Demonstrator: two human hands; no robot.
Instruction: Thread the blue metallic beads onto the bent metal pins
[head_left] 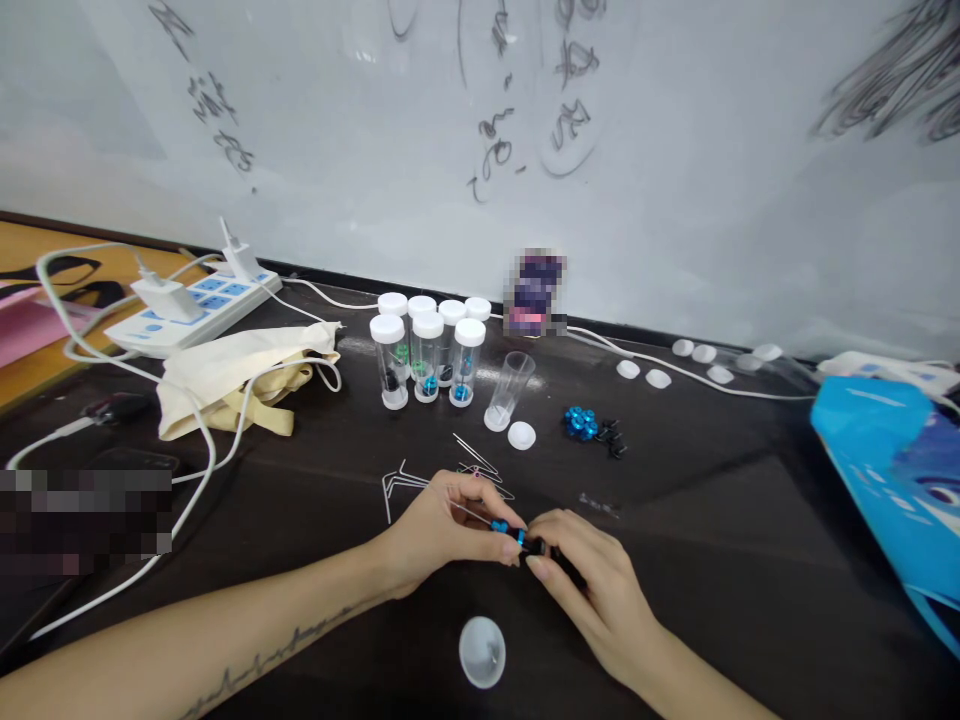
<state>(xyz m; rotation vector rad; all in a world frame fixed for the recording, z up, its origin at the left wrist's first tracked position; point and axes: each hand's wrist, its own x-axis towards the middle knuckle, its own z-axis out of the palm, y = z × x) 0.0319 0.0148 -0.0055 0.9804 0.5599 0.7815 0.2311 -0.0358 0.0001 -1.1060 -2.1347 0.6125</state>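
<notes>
Above the dark table, my left hand (469,535) pinches a small blue metal part (500,525) between thumb and fingers. A thin metal rod (471,511) runs from under those fingers toward the blue part. My right hand (592,570) is closed on a small black part (534,546) that meets the blue one; its exact kind is hidden by the fingers. Just behind my left hand lie several L-shaped hex keys (405,480). Farther back to the right are a cluster of blue metal parts (580,423) and several black screws (613,440). A translucent cup (482,652) stands in front of my hands.
Several white-capped clear tubes (428,355) stand behind my hands. An uncapped tube (511,388) and a white cap (522,435) are beside them. More caps (658,379) lie right. A power strip (195,300), cream cloth bag (247,375) and cables occupy the left; a blue bag (862,450) is right.
</notes>
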